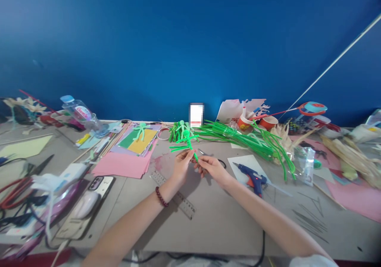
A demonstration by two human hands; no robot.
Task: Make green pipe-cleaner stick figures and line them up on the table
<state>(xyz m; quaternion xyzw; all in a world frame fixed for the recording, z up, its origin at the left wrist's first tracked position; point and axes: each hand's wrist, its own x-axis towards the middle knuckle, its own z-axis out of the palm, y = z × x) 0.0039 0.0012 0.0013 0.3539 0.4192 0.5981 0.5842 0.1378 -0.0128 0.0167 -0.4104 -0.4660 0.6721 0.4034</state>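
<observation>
A bright green pipe-cleaner figure point(188, 139) is held up between my two hands, its thin limbs sticking out to the sides. My left hand point(182, 163) pinches its lower part, with a dark red bead bracelet on the wrist. Close by on the right, my right hand point(212, 167) has its fingertips closed on the figure's lower end. Behind them stand more green pipe-cleaner figures point(181, 130), and a long bundle of green pipe cleaners point(244, 140) stretches to the right. Below my left hand lies a clear ruler point(184, 205).
A blue glue gun point(253, 176) rests on white paper at the right, near several thin wires point(311, 219). Pink paper point(123, 164) lies left of centre. A phone point(99, 197) and a water bottle point(80, 110) are further left. A blue wall point(178, 48) rises behind the table.
</observation>
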